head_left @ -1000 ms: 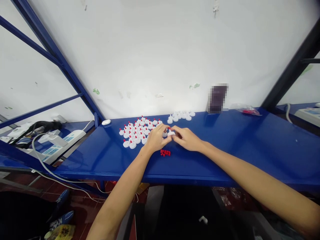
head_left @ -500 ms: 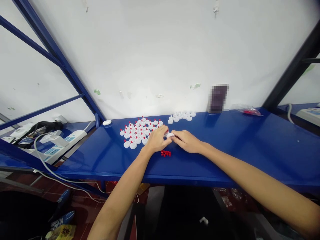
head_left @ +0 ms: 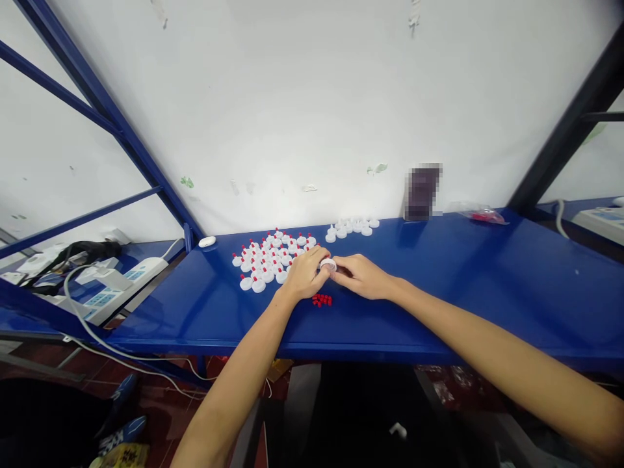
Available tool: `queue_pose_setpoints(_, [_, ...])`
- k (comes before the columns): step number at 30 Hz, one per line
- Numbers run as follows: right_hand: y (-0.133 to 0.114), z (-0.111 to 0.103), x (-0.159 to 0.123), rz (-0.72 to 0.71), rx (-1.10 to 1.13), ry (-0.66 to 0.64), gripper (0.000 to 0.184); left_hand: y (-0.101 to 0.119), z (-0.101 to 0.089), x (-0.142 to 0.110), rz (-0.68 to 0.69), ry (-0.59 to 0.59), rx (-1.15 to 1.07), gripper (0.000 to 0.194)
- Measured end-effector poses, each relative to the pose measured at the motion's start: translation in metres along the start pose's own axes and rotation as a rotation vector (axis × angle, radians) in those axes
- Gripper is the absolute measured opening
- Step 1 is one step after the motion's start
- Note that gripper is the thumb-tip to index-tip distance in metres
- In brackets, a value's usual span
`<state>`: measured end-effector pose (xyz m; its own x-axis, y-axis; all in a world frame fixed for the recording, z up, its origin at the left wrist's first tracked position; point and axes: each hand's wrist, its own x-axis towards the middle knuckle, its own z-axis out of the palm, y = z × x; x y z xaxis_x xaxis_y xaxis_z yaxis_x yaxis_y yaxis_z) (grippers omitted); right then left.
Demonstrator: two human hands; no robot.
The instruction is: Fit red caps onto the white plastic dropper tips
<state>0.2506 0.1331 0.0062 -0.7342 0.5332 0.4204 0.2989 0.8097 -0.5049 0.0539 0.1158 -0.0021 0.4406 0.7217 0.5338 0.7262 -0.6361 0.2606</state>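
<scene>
Between my two hands, above the blue table [head_left: 439,279], is a round white cap [head_left: 329,263] with its hollow underside turned toward me. My left hand [head_left: 306,273] grips it from the left, thumb at the near rim. From the right, the fingers of my right hand [head_left: 361,276] close on the same cap; its far side is hidden. Just below my hands lies a small pile of red tips [head_left: 322,299]. Left of them spread several white caps with red tips [head_left: 266,263], partly behind my left hand. White caps without red tips [head_left: 353,227] stand by the wall.
A white oval case [head_left: 207,241] sits at the table's back left. Power strips [head_left: 121,286] and cables lie beyond the left frame post. A pixelated dark object [head_left: 422,193] leans on the wall, with a plastic bag of red pieces [head_left: 485,214] to its right.
The white cap has been tilted between my hands, so its hollow underside now faces me. Both hands stay nearly in place; the whole view has shifted slightly.
</scene>
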Motion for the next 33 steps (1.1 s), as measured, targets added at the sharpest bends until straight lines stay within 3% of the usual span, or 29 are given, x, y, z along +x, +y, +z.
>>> queue_pose_setpoints(25, [0.0001,0.0003,0.0002,0.024,-0.047,0.001,0.024,-0.0023,0.0038,0.0008,-0.011,0.024,-0.06,0.023])
queue_pose_setpoints(33, [0.0051,0.0031,0.0006,0.005,0.153,-0.042,0.032,-0.0017,0.0051,0.0034,0.006,0.015,-0.105,0.023])
